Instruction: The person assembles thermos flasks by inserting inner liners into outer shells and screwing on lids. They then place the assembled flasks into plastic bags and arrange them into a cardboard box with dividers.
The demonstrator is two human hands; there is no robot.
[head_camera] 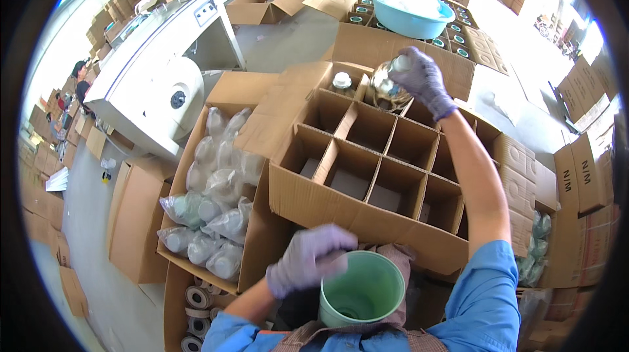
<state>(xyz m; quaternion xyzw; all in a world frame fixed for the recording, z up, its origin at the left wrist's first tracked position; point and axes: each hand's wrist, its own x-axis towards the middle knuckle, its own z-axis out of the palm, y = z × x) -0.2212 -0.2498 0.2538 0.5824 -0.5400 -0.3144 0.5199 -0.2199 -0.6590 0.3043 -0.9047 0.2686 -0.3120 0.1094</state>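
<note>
My right hand (420, 77), in a pale purple knit glove, grips the white cap of a shiny, rounded bottle (388, 86) at the back row of a divided cardboard box (368, 224). The bottle is tilted and blurred, and its base is at the dividers. Left of it, a white-capped bottle (342, 83) stands in the back left compartment. My left hand (314, 258), gloved alike and blurred, is at the left rim of a green plastic container (362, 288) close to my body. Its fingers are partly curled, with no object visible in them; whether it touches the rim is unclear.
A carton (250, 244) of plastic-wrapped items is at left, above a box of white rolls (197, 298). A blue basin (413, 18) rests on another divided box behind. A white machine (157, 57) stands upper left. People (81, 82) are at far left.
</note>
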